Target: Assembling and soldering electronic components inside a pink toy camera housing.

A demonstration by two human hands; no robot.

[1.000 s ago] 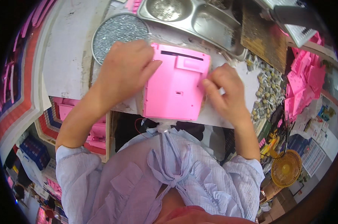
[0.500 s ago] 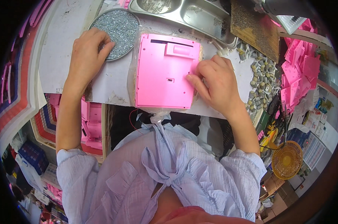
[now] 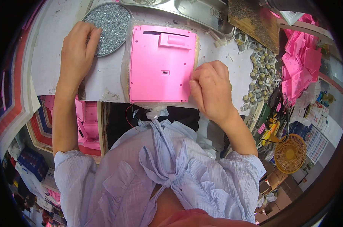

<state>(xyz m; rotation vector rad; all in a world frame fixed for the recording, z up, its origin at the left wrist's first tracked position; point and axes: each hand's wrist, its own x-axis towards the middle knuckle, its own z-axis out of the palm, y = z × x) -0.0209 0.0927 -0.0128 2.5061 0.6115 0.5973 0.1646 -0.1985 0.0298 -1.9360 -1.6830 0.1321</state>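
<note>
A pink plastic panel [image 3: 152, 60] lies flat on a clear plastic-wrapped pad [image 3: 125, 72] in front of me. It has a long dark slot, a raised block near its far edge and a small cutout in the middle. My left hand [image 3: 76, 49] is at the near left rim of a round dish [image 3: 131, 20] full of small silvery screws [image 3: 111, 24]. Its fingers are bent together, their tips partly hidden. By the panel's right edge, my right hand [image 3: 213, 89] has its fingers curled in and thumb pressed against them. Whatever it holds, if anything, is hidden.
Metal trays [image 3: 199, 13] stand at the far side, beside a brown board [image 3: 251, 24] covered with small pins. Several small grey-and-yellowish parts [image 3: 260, 72] lie on the right. Beyond them are stacked pink panels [image 3: 302, 64] and an orange basket [image 3: 290, 153].
The whole view has shifted, so the bench appears farther left and up. My right hand has drawn slightly off the panel, its fingers curled tighter. The left hand has moved slightly outward on the dish.
</note>
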